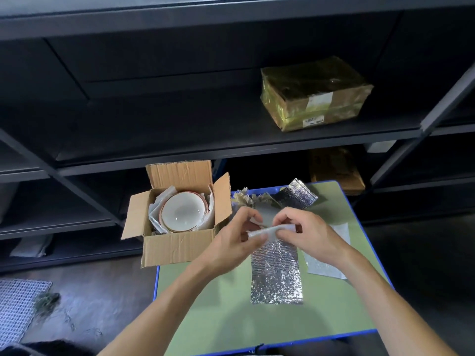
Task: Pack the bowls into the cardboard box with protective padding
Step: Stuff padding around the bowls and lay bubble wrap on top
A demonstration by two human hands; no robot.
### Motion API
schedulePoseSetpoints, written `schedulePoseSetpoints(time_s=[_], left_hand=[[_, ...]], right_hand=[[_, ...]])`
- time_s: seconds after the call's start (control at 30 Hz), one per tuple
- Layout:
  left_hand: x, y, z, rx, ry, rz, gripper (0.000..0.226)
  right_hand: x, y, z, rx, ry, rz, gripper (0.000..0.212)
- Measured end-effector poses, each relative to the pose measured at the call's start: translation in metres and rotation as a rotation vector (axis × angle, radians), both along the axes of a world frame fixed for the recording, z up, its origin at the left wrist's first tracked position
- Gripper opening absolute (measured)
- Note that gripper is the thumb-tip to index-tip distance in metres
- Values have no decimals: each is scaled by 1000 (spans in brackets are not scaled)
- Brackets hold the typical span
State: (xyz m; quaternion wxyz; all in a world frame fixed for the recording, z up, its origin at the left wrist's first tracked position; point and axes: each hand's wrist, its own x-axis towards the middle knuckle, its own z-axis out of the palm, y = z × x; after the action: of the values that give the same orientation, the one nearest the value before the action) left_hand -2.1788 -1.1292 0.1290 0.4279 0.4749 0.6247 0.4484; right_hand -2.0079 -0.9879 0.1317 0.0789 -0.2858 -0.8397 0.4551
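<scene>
Both hands, left [232,236] and right [299,233], pinch foil pad [276,268] top edge; thin foil may tear if pulled apart.

Table [231,317]: green top, blue rim — box [177,246] at its far-left corner, overhanging the edge.
Middle: foil strip [276,276], mostly flat.
Far edge: foil piece [299,195], crumpled paper [243,199].
Right: clear sheet [318,269].
Shelf [180,134]: wrapped parcel [313,96].
Floor [102,291]: mesh mat [18,304].
</scene>
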Motion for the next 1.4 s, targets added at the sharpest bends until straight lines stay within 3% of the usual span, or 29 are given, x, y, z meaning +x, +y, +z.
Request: schedulePoseSetpoints(time_s=[0.2,0.43,0.67,0.83,1.0,1.1,1.23,1.4], left_hand=[[-2,5,0,-4,7,41,20],[-2,7,5,37,4,189,24],[-12,-11,16,-13,8,77,33],[-27,-24,18,46,-48,262,21],[-57,-35,20,102,-34,372,23],[-74,-38,19,132,-34,336,27],[-97,-42,15,75,-149,261,44],[-124,-41,11,67,-113,290,17]], right_hand=[[-4,-4,3,26,49,22,16],[-8,-8,7,-99,42,132,20],[-31,-9,16,-43,38,63,26],[-61,-17,28,36,81,111,26],[-86,-28,35,18,17,226,30],[-105,-36,36,22,44,162,22],[-128,-42,37,68,19,43,34],[-151,-53,36,155,18,17,24]])
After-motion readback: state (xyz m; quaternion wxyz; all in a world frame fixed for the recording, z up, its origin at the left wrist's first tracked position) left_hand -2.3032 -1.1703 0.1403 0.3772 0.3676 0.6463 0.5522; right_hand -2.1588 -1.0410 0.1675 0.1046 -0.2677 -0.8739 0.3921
